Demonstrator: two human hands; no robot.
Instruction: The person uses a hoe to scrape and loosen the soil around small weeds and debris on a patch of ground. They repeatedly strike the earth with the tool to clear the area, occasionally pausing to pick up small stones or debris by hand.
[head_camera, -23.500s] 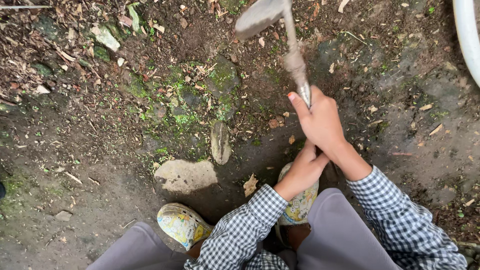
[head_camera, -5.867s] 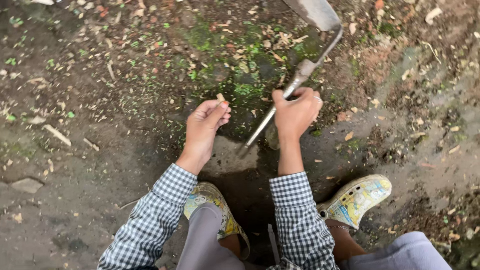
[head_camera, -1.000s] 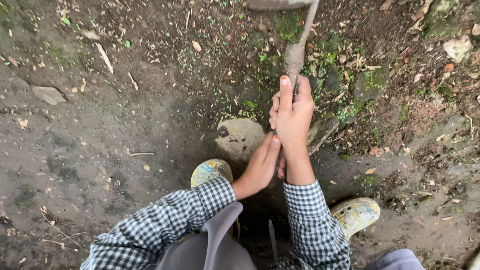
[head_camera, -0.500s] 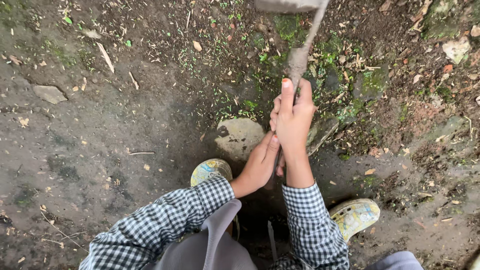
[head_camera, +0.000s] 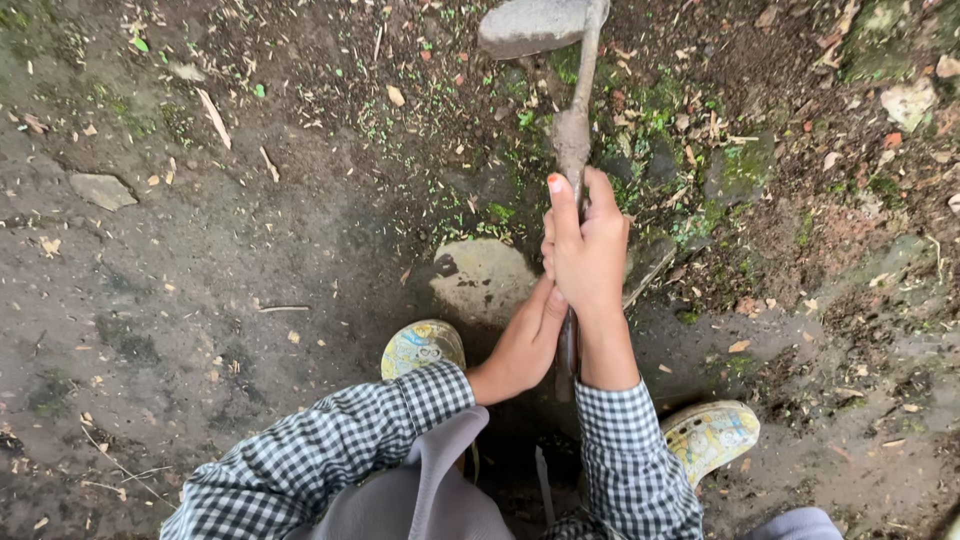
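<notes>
Near the two mud-spattered patterned shoes (head_camera: 423, 346), the long muddy metal-handled hoe (head_camera: 572, 140) is clamped by the right hand (head_camera: 588, 255) with the left hand (head_camera: 527, 340) closed just below, best kept stacked so its far blade stays controlled.

Both hands, right hand (head_camera: 588, 255) above left hand (head_camera: 525, 340), grip the hoe (head_camera: 570, 140) over mossy soil (head_camera: 300, 200).

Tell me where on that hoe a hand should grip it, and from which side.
Grip the hoe on its thin shaft below the mud-caked collar, coming from the near side, as the right hand does. The shaft points away towards the broad blade, so its near length is the only slim part.
</notes>
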